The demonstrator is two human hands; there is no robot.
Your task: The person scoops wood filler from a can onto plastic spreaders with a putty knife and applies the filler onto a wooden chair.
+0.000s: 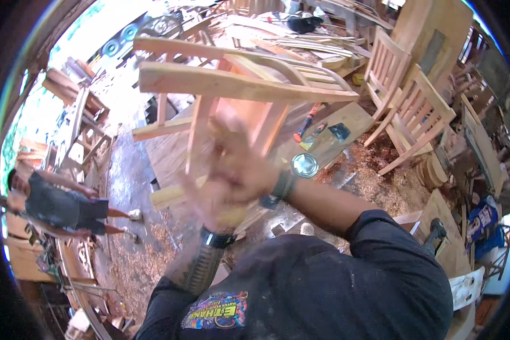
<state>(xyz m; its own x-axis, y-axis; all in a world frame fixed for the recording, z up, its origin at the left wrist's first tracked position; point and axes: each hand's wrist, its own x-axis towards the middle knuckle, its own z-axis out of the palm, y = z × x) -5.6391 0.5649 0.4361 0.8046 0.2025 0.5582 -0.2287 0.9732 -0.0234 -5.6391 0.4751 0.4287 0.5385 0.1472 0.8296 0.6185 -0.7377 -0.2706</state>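
Note:
My left hand (212, 204) and my right hand (252, 173) come together in front of me. Motion smears the fingers of both, and I cannot tell whether anything lies between them. A dark band circles each wrist. Just beyond the hands, an unfinished wooden chair (209, 82) rests tipped over, its legs pointing left and its slatted back to the right. Beneath it is a wooden board (354, 118). On that board, right of the hands, lie an orange-and-dark tool (307, 123), a yellow-tipped brush-like tool (313, 136), a dark flat piece (339, 131) and a round, shiny tin (305, 165).
Two slatted wooden chairs (416, 113) (386, 71) stand at the right beside a tall wooden panel (436, 34). Another person (62, 204) stands at the left. Wood shavings (379, 187) cover much of the floor. Stacked planks (317, 45) lie at the back.

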